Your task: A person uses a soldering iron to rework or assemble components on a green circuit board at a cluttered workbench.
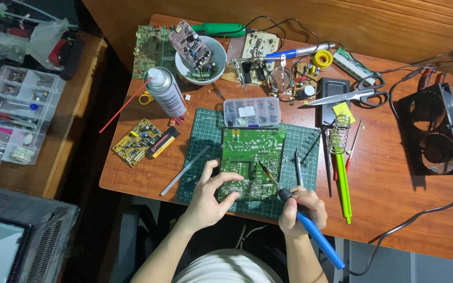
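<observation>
Wooden desk (394,209), wood-panelled wall (384,26), side table (74,136), dim light

Two hands are at work: the left hand (209,199) and the right hand (302,209). One large green circuit board (252,157) lies on one green cutting mat (302,144). One blue-handled soldering iron (310,228) is in use. Near them are one spray can (166,91), one white bowl (201,62), one pair of scissors (352,94), one small clear parts box (251,111), one small yellow circuit board (133,140), one yellow tape roll (322,58) and one twin-fan black unit (431,128).
</observation>
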